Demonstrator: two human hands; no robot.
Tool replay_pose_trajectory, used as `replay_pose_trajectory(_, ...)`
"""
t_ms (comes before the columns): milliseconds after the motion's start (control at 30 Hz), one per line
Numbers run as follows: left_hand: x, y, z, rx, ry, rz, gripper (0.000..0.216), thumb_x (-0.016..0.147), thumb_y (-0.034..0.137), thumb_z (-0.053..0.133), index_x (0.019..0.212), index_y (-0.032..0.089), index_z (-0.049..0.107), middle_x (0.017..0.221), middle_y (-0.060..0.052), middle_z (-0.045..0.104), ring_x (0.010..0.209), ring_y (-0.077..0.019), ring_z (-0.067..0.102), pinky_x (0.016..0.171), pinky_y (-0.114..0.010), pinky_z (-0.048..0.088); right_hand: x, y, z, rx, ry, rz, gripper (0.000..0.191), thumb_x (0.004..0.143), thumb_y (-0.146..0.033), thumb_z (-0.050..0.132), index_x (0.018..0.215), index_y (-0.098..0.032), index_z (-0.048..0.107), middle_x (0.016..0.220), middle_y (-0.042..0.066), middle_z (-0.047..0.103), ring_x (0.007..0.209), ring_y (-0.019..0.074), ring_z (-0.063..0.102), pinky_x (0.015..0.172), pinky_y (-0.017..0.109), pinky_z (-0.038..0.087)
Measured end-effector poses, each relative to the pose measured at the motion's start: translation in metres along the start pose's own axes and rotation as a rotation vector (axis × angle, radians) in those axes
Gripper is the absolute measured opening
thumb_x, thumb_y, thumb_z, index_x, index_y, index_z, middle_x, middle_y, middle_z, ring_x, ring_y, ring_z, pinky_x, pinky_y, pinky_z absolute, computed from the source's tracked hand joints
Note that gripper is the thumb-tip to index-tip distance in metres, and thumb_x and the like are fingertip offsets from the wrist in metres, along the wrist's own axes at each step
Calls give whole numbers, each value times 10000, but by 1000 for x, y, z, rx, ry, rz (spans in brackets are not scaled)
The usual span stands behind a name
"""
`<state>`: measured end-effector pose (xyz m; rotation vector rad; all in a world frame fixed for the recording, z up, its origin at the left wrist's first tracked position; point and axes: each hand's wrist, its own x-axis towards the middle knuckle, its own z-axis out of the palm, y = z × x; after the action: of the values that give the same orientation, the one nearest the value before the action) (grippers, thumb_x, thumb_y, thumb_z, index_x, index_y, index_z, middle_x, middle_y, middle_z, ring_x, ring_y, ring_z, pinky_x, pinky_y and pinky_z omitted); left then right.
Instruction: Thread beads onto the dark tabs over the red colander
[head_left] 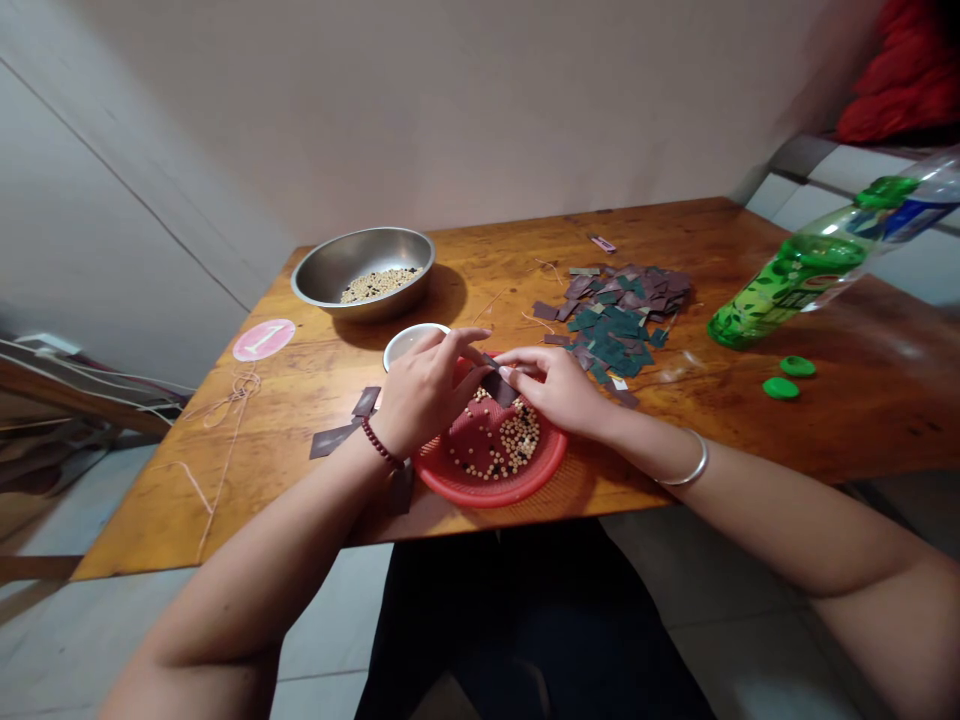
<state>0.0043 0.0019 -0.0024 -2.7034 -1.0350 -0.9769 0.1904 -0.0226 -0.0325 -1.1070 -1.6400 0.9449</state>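
Observation:
My left hand (pixel 427 388) and my right hand (pixel 562 388) meet over the back part of a red mesh basket (pixel 489 495). Between them, fingertips of both pinch a small dark brown flat piece (pixel 501 390), perhaps cloth or leather. Whether anything smaller is in the fingers is hidden. Pale and black beads (pixel 519 438) lie in the basket, mostly on its right side. A small white bowl (pixel 409 342) stands just behind my left hand, partly covered by it. Several loose dark pieces (pixel 334 440) lie beside my left wrist.
A steel bowl (pixel 315 290) with more beads stands at the back left. Brown and green pieces (pixel 619 320) form a pile behind my right hand. Two leaning bottles, one a green bottle (pixel 787 280), and green caps (pixel 781 388) are at right. Thread (pixel 241 385) lies left.

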Motion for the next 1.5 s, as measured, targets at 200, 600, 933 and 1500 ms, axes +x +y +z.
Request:
replay_pose_trajectory(200,-2,-1,1,12,-15,-40,249,837,328,592,1007,182,485,902,-36,668,860,-156,614,688,-258,455,-1,0,0,-3,-3,26,259,832,-232,540,1038,-168,683,974,77,718,854,189,685,792,334,556)
replay_pose_trajectory(600,-1,0,-2,-63,-111,13,234,781,262,618,957,191,481,856,-6,658,751,-130,614,648,-226,444,-1,4,2,1,6,24,248,828,-227,547,1028,-155,674,992,79,715,853,188,686,784,329,556)
replay_pose_trajectory(933,-1,1,-2,-33,-34,100,176,805,307,615,890,194,510,791,4,644,693,-120,595,609,-229,420,0,1,0,32,5,-17,204,835,-233,548,994,-164,656,951,66,714,818,168,680,761,301,542)
replay_pose_trajectory(1500,0,-1,1,45,117,90,185,817,314,633,907,175,552,806,6,660,699,-96,597,612,-210,431,4,-1,-1,63,-78,-7,224,755,-136,580,975,-143,620,947,69,698,870,178,671,800,306,520)
